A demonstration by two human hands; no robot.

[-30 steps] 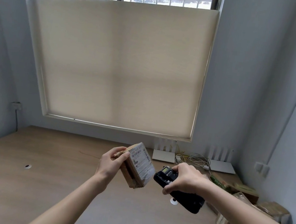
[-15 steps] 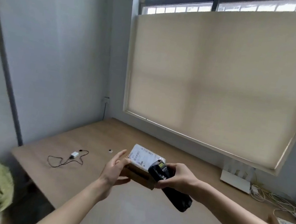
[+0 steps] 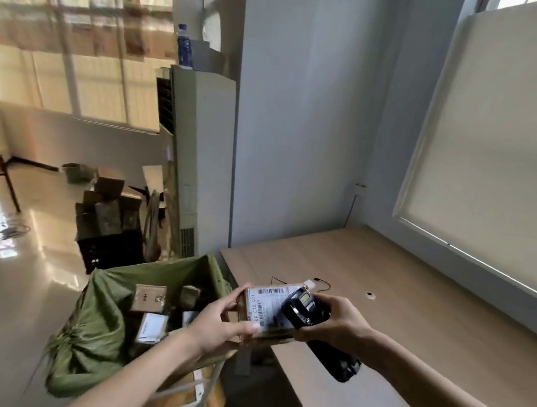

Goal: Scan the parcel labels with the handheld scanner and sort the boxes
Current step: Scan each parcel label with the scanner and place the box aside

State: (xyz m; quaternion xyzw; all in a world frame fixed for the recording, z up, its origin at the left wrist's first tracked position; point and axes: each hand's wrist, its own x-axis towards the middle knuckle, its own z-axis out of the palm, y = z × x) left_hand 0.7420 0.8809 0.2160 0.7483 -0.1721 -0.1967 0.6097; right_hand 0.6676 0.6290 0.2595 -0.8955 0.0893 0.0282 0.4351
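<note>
Since a moment ago the person has turned left, and the small brown cardboard box with a white label (image 3: 263,308) has come from over the light wooden table (image 3: 417,308) to its end, by the green cloth bin (image 3: 97,324). The left hand (image 3: 220,323) grips the box's near edge, label up, while the right hand (image 3: 340,322) holds the black handheld scanner (image 3: 310,314) just over the label. Other boxes already lie in the bin, so this one looks about ready to drop in; how many are left cannot be seen.
</note>
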